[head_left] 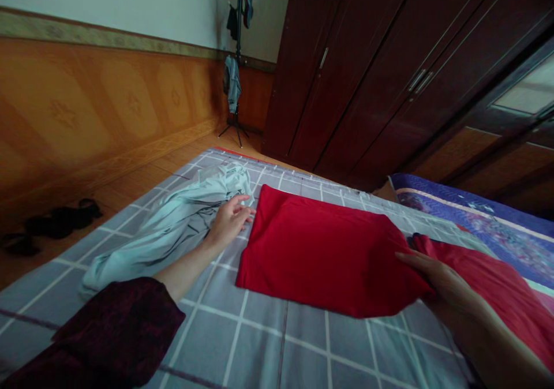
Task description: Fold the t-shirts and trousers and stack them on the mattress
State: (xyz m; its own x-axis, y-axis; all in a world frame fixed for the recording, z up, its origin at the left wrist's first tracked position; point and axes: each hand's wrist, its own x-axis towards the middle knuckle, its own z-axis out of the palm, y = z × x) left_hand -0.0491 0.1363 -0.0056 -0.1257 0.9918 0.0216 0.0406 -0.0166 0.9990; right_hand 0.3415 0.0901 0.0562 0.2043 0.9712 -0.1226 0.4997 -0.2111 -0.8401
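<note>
A red cloth (pixel 320 250), folded into a rough rectangle, lies on the grey checked bedding (pixel 259 343). At its right end my right hand (pixel 437 273) grips the edge, thumb on top and the other fingers hidden beneath the cloth. My left hand (pixel 230 223) is just off the left edge of the red cloth, fingers apart and holding nothing, over the side of a crumpled pale grey-green cloth (pixel 173 227). Another red garment (pixel 489 279) lies to the right, partly behind my right hand and forearm.
Dark wooden wardrobes (pixel 346 77) stand beyond the bed. A coat rack (pixel 239 42) with hanging clothes is in the far corner. Dark shoes (pixel 63 221) sit on the floor at left. A purple patterned mattress (pixel 485 210) is at the right.
</note>
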